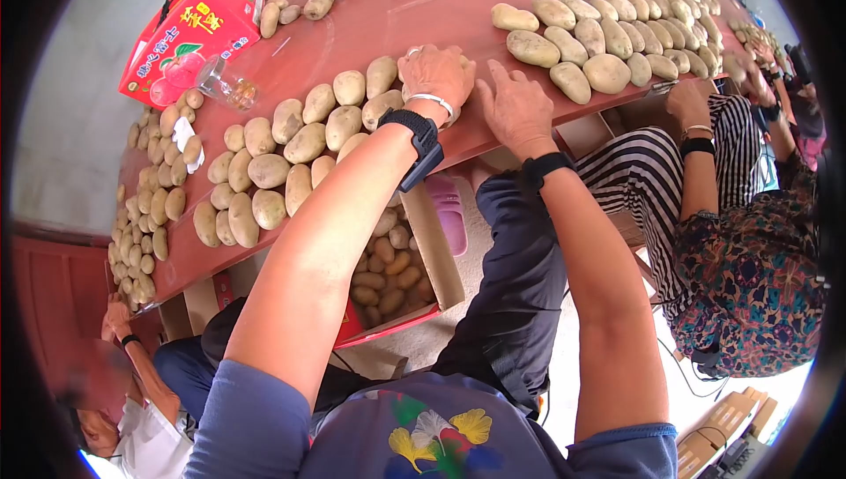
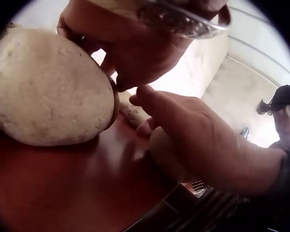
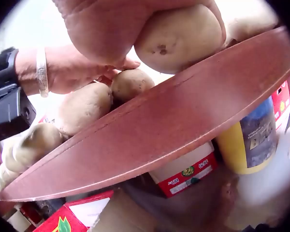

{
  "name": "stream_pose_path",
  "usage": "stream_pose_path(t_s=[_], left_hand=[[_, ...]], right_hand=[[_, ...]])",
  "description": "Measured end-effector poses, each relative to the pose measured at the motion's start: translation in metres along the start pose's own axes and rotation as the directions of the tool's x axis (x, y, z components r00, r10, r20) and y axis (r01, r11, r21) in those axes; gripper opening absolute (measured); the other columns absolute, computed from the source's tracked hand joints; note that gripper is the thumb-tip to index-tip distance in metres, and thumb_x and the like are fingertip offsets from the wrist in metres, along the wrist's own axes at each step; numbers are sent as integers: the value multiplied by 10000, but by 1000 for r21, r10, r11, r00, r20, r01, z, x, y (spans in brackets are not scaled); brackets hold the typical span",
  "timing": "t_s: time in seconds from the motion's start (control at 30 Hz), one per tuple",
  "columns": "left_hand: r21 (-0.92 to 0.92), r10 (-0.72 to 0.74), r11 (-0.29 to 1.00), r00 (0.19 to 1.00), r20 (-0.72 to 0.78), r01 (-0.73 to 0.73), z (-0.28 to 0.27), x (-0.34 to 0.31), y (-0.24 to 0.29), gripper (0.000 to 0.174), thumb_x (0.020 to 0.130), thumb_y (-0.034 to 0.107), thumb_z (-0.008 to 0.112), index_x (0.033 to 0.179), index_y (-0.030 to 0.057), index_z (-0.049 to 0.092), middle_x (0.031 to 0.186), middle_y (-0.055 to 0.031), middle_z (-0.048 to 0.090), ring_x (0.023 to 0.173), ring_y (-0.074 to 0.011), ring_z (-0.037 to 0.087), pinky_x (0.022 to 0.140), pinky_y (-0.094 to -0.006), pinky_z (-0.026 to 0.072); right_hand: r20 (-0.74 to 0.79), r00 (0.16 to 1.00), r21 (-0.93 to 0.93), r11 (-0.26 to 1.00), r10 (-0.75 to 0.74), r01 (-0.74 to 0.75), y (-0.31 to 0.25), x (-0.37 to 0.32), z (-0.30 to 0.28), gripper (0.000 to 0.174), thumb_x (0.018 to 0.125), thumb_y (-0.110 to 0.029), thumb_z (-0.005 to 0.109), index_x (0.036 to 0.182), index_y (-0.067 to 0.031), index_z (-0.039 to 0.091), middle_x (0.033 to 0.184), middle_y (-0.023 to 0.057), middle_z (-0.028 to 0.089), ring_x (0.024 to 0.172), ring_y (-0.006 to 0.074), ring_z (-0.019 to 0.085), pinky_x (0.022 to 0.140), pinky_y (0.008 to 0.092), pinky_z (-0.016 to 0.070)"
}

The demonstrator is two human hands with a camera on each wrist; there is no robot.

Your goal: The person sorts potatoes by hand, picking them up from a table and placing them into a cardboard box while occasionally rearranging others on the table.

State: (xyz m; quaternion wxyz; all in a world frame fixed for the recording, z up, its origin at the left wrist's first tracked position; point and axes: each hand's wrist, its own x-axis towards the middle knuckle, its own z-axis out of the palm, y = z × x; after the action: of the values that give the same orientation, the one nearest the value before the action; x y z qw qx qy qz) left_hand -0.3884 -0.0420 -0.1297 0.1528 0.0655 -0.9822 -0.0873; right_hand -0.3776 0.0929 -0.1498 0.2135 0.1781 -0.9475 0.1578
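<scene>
Red table (image 1: pixel 432 16) — potato (image 3: pixel 179 41) under right hand's fingers (image 1: pixel 500 80)

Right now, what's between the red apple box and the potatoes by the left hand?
A clear jar sits between the red box and those potatoes, in the head view.

Potatoes (image 1: pixel 286 120) tan-yel; table (image 1: pixel 432 21) dull red; carton (image 1: pixel 231 12) bright red w/ yel txt; trousers (image 1: pixel 630 162) B&W stripes; shirt (image 1: pixel 352 435) navy w/ 2 yel motifs; slipper (image 1: pixel 452 225) pink.

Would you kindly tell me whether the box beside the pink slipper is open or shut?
Open: from above, potatoes show inside the box, with no lid over the visible part.
</scene>
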Motion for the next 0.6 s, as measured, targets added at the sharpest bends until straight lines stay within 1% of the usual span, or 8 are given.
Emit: stream_pose_path(t_s=[0.13, 0.23, 0.3, 0.33, 0.37, 0.5, 0.57, 0.6], left_hand=[[-26, 105, 994, 991, 81, -103, 1, 7, -15, 303, 869, 314, 482, 1037, 135, 660, 976, -180, 644, 911, -375, 604, 803, -462, 470], [-42, 155, 985, 962, -226, -169, -3, -4, -29, 277, 892, 273, 503, 1023, 81, 654, 914, -116, 661, 829, -266, 623, 706, -376, 491], [-482, 99, 856, 974, -201, -187, -10, -34, -44, 241, 906, 225, 521, 1031, 58, 643, 869, -53, 639, 777, -168, 580, 666, -296, 468], [-669, 60, 721, 978, -198, -180, -21, -44, -48, 224, 913, 201, 531, 1035, 47, 638, 847, -22, 627, 751, -119, 559, 646, -256, 456], [-789, 35, 610, 997, -65, -73, -43, -70, -46, 194, 913, 153, 558, 1051, 33, 625, 822, 32, 575, 722, -45, 475, 621, -196, 409], [-851, 187, 520, 961, 204, 79, -72, -166, -75, 196, 914, 143, 541, 1054, 30, 621, 806, 38, 564, 717, -36, 494, 651, -205, 439], [-828, 242, 412, 831, 501, 380, -61, -206, -105, 196, 911, 129, 535, 1068, 38, 611, 825, 31, 567, 745, -45, 515, 680, -209, 450], [-809, 253, 430, 807, 534, 400, -48, -224, -121, 202, 909, 129, 536, 1077, 38, 603, 846, 24, 574, 758, -52, 523, 689, -214, 453]], right_hand=[[11, 993, -6, 993, -118, 118, -3, 3, 3, 391, 837, -407, 560, 1111, -129, 581, 858, 112, 641, 772, 325, 621, 626, 432, 507], [-7, 980, -103, 975, -197, 195, -5, 6, 7, 398, 811, -434, 576, 1081, -142, 597, 779, 104, 650, 723, 320, 623, 580, 418, 501], [6, 980, -46, 979, -196, 197, -1, 7, 12, 384, 805, -460, 564, 994, -133, 631, 796, 129, 665, 727, 328, 636, 593, 442, 509], [146, 978, -7, 989, -148, 151, -4, 11, 5, 395, 815, -474, 550, 982, -127, 641, 835, 140, 674, 785, 320, 647, 656, 444, 518], [167, 973, -52, 984, -158, 169, 0, 13, 13, 412, 839, -493, 512, 1008, -141, 641, 880, 126, 680, 832, 321, 648, 702, 443, 517], [220, 959, -92, 975, -177, 201, 1, 15, 10, 463, 883, -532, 421, 1150, -201, 604, 970, 114, 666, 902, 310, 631, 746, 439, 508], [226, 955, -119, 968, -191, 221, 7, 17, 12, 482, 899, -535, 394, 1205, -212, 580, 1013, 120, 653, 935, 311, 617, 775, 441, 496], [250, 950, -124, 967, -187, 223, 8, 19, 12, 487, 904, -529, 383, 1214, -206, 574, 1038, 125, 646, 960, 313, 607, 799, 443, 486]])
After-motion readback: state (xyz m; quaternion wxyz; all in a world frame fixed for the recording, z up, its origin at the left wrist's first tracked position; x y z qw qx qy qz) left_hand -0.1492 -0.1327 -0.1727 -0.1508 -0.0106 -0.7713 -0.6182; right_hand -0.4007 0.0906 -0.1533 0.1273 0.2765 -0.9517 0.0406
